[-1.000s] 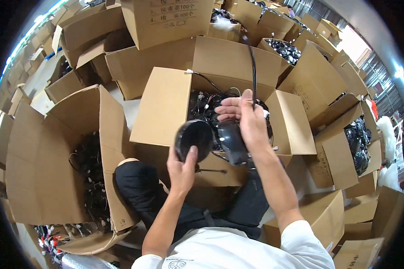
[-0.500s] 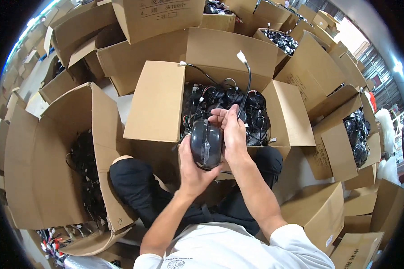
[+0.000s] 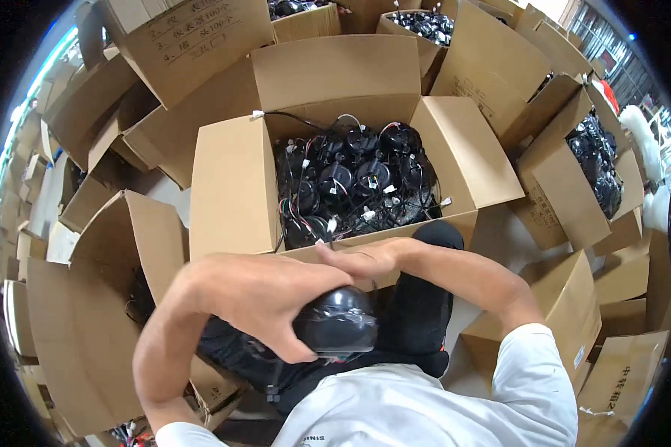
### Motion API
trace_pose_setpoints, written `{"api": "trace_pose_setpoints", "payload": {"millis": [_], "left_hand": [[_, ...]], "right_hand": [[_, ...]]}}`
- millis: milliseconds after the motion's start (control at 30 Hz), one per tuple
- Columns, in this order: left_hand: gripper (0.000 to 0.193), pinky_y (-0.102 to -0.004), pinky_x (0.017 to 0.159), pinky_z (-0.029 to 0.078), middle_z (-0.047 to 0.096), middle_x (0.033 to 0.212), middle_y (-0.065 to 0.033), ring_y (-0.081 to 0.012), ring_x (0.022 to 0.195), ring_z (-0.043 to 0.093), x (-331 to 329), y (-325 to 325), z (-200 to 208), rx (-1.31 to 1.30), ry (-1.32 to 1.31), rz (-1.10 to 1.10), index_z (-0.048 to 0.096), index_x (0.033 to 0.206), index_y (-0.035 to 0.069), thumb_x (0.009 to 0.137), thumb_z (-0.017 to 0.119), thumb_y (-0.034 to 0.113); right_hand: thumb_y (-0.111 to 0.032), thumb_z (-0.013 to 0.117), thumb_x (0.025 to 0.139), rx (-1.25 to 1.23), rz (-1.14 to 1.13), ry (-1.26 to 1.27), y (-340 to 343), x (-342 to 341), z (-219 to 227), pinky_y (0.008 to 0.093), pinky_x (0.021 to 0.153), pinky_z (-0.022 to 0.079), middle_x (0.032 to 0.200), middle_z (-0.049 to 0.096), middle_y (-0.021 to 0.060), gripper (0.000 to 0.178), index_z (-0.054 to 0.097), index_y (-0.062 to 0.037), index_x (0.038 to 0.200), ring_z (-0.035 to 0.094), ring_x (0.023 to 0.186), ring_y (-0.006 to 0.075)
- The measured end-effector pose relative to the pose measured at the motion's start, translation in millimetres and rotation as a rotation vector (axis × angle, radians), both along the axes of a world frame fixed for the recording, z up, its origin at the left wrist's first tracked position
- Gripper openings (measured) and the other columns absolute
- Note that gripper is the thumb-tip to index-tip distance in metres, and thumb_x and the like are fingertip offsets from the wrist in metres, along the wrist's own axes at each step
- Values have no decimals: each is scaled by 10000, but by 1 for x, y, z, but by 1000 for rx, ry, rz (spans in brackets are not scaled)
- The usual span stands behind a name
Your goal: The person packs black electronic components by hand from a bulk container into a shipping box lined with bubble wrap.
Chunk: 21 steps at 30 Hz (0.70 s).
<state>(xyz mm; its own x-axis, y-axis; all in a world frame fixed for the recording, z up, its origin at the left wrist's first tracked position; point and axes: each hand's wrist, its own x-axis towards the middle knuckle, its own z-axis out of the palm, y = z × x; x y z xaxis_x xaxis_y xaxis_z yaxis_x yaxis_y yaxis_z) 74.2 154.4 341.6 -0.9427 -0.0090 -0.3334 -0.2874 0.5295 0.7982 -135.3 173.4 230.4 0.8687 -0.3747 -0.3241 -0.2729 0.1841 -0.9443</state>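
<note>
A black, rounded housing (image 3: 339,320) with a glossy skin (some of it looks like clear film) is held just above the person's lap, at twelve o'clock from the white shirt (image 3: 395,417). The left hand (image 3: 257,290) grasps it from nine o'clock, its back arched upward, the thumb along the near lower side and the other fingers bent over the far side. The right hand (image 3: 361,261) is just beyond the housing, between twelve and one o'clock, coming in from the right close to the left hand; most of its fingers are hidden, so I cannot tell whether they grip anything. The dark trousers (image 3: 429,298) show at three o'clock.

At twelve o'clock, beyond both hands, stands an open cardboard box (image 3: 335,71) with its flaps spread. Round black units (image 3: 373,175) crowd inside it, tangled with thin wires and white plugs. One black cable (image 3: 298,118) reaches over the left flap at eleven o'clock, ending in a white connector (image 3: 258,114); another white plug (image 3: 446,201) sits at the right rim, between one and two.

Farther out, a large open carton (image 3: 89,320) at nine o'clock has dark contents (too shadowed to make out). A carton with handwriting (image 3: 201,37) stands at eleven. At two o'clock, an open carton (image 3: 566,179) holds shiny black bundles (image 3: 596,164); a plain carton (image 3: 559,313) stands at three.
</note>
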Motion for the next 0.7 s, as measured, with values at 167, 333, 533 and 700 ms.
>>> {"api": "trace_pose_setpoints", "payload": {"millis": [167, 333, 533, 700], "left_hand": [[732, -359, 867, 544, 686, 1076, -189, -288, 979, 687, 0, -32, 13, -104, -124, 124, 550, 1301, 8, 683, 845, 268], [622, -369, 838, 533, 694, 990, -176, -295, 938, 689, -46, -66, 68, -313, -294, 483, 590, 1173, -33, 711, 835, 304], [565, -340, 843, 497, 649, 1088, -144, -166, 977, 620, -54, -99, -17, -275, 793, 1206, 548, 1151, -22, 806, 818, 335], [378, -293, 781, 514, 702, 913, -79, -133, 814, 651, -113, -90, -118, 441, 517, 1072, 631, 1184, -33, 865, 732, 142]], "right_hand": [[-529, 703, 832, -453, -58, -26, -1, -24, 28, 375, 1014, 473, 1280, 603, 180, 897, 382, 36, 1451, 593, 1155, 254], [-332, 890, 658, -830, -541, -40, -43, -43, 44, 376, 937, 521, 1131, 651, 214, 784, 521, 37, 1244, 653, 1049, 284], [-538, 763, 784, -382, -994, -84, -96, -92, 68, 283, 780, 557, 1018, 677, 90, 692, 606, 2, 1186, 650, 886, 157], [-603, 709, 814, -523, -1015, -91, -131, -100, 26, 241, 559, 492, 885, 649, 40, 621, 666, -31, 1054, 605, 748, 107]]}}
